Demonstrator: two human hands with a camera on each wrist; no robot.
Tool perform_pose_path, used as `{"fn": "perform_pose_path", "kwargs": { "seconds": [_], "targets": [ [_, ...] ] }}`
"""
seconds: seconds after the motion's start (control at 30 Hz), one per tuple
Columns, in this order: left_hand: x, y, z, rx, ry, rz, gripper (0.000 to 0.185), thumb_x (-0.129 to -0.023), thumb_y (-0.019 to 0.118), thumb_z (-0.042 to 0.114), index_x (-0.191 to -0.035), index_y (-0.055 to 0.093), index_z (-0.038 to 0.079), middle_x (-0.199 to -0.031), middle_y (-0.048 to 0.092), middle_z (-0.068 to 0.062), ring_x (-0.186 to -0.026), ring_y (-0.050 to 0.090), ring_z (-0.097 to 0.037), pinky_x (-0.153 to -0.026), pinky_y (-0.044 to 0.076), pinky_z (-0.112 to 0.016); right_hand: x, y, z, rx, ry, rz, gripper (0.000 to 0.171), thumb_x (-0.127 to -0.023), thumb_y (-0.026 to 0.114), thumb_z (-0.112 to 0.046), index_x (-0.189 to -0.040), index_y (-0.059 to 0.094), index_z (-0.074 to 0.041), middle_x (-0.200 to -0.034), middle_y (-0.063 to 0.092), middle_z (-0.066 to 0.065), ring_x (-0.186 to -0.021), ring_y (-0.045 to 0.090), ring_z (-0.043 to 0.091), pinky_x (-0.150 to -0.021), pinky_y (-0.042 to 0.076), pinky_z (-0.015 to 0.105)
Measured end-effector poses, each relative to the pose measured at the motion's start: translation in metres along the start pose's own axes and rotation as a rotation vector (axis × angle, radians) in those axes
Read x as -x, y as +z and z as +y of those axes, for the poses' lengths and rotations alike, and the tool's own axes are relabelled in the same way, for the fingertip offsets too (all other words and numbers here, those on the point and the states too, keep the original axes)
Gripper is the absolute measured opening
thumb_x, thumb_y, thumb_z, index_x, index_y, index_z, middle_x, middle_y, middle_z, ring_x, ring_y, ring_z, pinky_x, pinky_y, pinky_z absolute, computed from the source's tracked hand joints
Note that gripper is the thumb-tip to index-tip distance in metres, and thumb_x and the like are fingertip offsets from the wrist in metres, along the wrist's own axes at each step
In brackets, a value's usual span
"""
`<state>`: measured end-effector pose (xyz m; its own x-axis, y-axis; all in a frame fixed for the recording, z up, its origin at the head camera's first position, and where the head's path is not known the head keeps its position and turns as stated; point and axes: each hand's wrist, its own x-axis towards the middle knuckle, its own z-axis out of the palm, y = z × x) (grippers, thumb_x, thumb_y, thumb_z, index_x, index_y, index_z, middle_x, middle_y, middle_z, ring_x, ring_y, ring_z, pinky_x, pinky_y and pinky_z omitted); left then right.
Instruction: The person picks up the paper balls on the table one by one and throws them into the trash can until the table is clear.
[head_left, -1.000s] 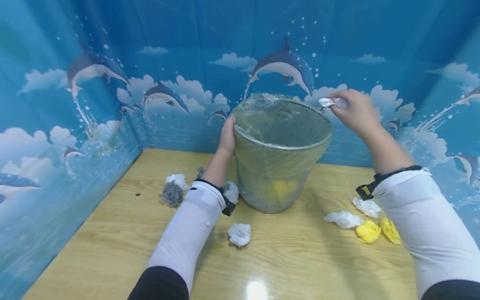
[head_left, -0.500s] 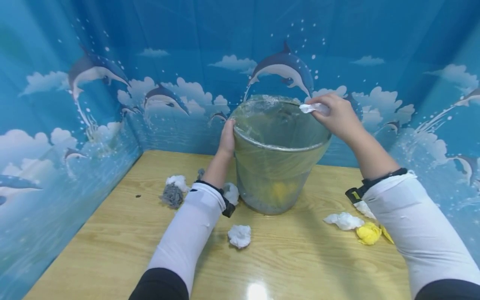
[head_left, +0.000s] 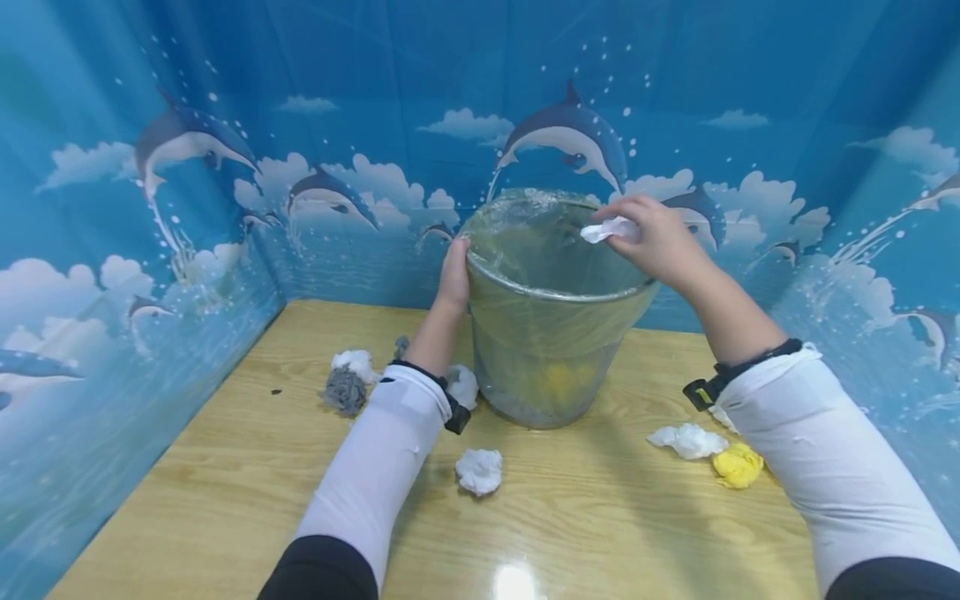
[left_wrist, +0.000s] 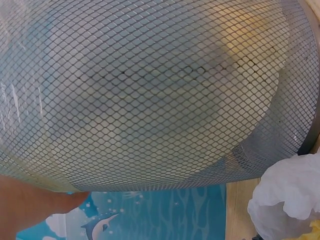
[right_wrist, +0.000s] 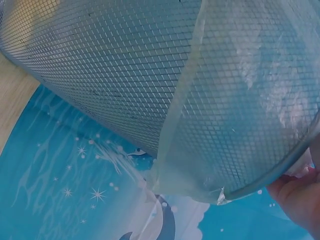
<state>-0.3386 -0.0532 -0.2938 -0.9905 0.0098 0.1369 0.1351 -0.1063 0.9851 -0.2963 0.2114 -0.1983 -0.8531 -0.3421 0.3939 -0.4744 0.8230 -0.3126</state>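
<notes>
Bin (head_left: 543, 346), mesh w/ clear liner (head_left: 517, 206) over its rim, stands on the table (head_left: 577, 533), yellow stuff (head_left: 561, 379) showing thru its lower wall. I've got the L hand (head_left: 454, 277) gripping it at the rim's L side, fingers partly hidden, & the R hand (head_left: 660, 242) pinching a white crumpled wad (head_left: 609, 230) over the mouth, nr the rim's R side. Around it I see a grey wad (head_left: 343, 391) by a white wad (head_left: 357, 364) at L, a white ball (head_left: 478, 471) in front, & a yellow wad (head_left: 738, 466) by a white scrap (head_left: 688, 441) at R.

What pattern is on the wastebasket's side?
The mesh wastebasket has diamond shapes, clearest in the left wrist view.
</notes>
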Motion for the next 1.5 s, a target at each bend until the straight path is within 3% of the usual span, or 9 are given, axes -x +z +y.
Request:
{"fn": "perform_pose_path", "kwargs": {
  "seconds": [0.23,0.3,0.47,0.63,0.87,1.2,1.5],
  "targets": [
    [0.000,0.000,0.000,0.000,0.013,0.004,0.055,-0.099,0.022,0.038,-0.140,0.040,0.006,-0.142,0.039,-0.012,-0.131,0.037,-0.025,-0.113,0.026,-0.043,-0.001,0.001,0.000,-0.018,0.024,-0.061,0.042,-0.095,0.058,-0.013,-0.136,0.053,-0.008,-0.141,0.045,0.023,-0.110,0.051,0.041,-0.086,0.045,0.055],
    [0.000,0.000,-0.001,-0.005,0.017,0.008,0.055,-0.099,0.023,0.038,-0.142,0.039,0.007,-0.144,0.039,-0.011,-0.131,0.037,-0.025,-0.114,0.026,-0.043,-0.002,0.001,0.000,-0.008,0.027,-0.088,0.047,-0.095,0.059,-0.018,-0.141,0.048,-0.009,-0.144,0.041,0.023,-0.118,0.048,0.042,-0.091,0.043,0.057],
    [0.000,0.000,-0.001,-0.020,0.019,0.008,0.057,-0.099,0.023,0.038,-0.145,0.036,0.008,-0.149,0.036,-0.010,-0.136,0.035,-0.025,-0.115,0.025,-0.042,-0.004,0.001,0.001,0.046,0.008,-0.160,0.068,-0.095,0.062,-0.028,-0.153,0.029,-0.016,-0.157,0.022,0.022,-0.143,0.021,0.045,-0.111,0.022,0.065],
    [0.000,0.001,0.000,-0.021,0.012,0.003,0.059,-0.099,0.022,0.038,-0.150,0.030,0.009,-0.156,0.029,-0.008,-0.142,0.028,-0.025,-0.118,0.021,-0.041,-0.004,0.001,0.003,0.076,-0.001,-0.198,0.080,-0.094,0.061,-0.036,-0.156,0.015,-0.018,-0.162,0.000,0.017,-0.147,0.000,0.044,-0.111,0.010,0.070],
    [0.001,0.003,0.001,-0.034,0.020,0.011,0.061,-0.099,0.022,0.037,-0.153,0.024,0.008,-0.161,0.020,-0.007,-0.148,0.019,-0.024,-0.120,0.016,-0.040,-0.001,0.000,0.005,0.103,0.028,-0.241,0.082,-0.095,0.054,-0.048,-0.157,0.007,-0.024,-0.163,-0.008,0.015,-0.147,-0.009,0.043,-0.108,0.004,0.073],
    [0.002,0.002,0.001,-0.030,-0.011,0.021,0.060,-0.100,0.022,0.037,-0.154,0.021,0.010,-0.162,0.015,-0.006,-0.150,0.013,-0.023,-0.121,0.013,-0.040,0.008,-0.009,0.008,0.073,0.070,-0.231,0.080,-0.096,0.050,-0.051,-0.157,0.005,-0.026,-0.163,-0.012,0.010,-0.148,-0.013,0.039,-0.107,0.001,0.075],
    [0.001,0.003,0.001,-0.028,0.015,0.003,0.060,-0.100,0.021,0.036,-0.153,0.024,0.008,-0.160,0.020,-0.008,-0.148,0.019,-0.024,-0.120,0.016,-0.040,0.032,-0.023,0.024,0.054,0.087,-0.147,0.076,-0.098,0.046,-0.049,-0.157,0.004,-0.025,-0.162,-0.013,0.011,-0.147,-0.017,0.038,-0.106,-0.002,0.075]
  ]
}}
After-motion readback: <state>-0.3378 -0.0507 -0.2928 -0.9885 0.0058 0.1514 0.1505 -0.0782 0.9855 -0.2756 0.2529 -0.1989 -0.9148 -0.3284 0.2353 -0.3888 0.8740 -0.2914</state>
